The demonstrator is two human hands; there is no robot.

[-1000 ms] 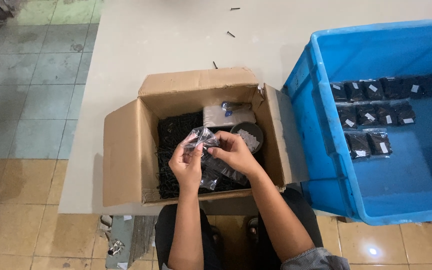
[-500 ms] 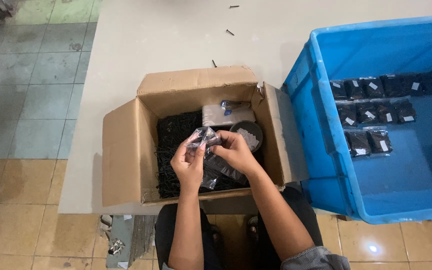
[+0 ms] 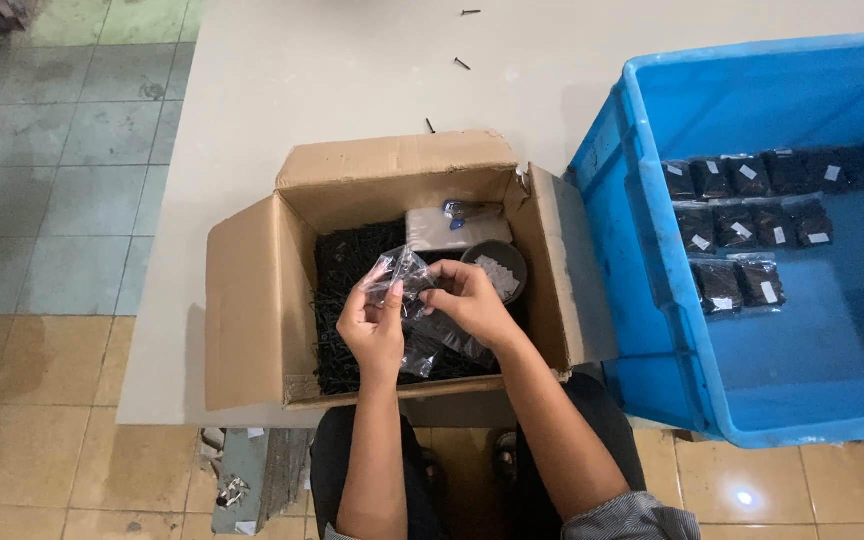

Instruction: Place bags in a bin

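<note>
Pale worktop (image 3: 352,80) carrying blue plastic crate (image 3: 602,180) of packed black bags (image 3: 742,230) and open cardboard box (image 3: 252,320) of loose black screws (image 3: 347,270). Left hand (image 3: 372,325) and right hand (image 3: 467,300) working over box, fingers pinching small clear plastic bag (image 3: 402,275). Advisable: keeping bag mouth up, over box, catching spills.

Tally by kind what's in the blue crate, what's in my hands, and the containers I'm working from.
Filled black packets with white labels in the blue crate: 11, in three rows (first packet)
Clear plastic bags held by left hand and right hand: 1
Cardboard boxes: 1
Blue crates: 1
Total: 14
</note>
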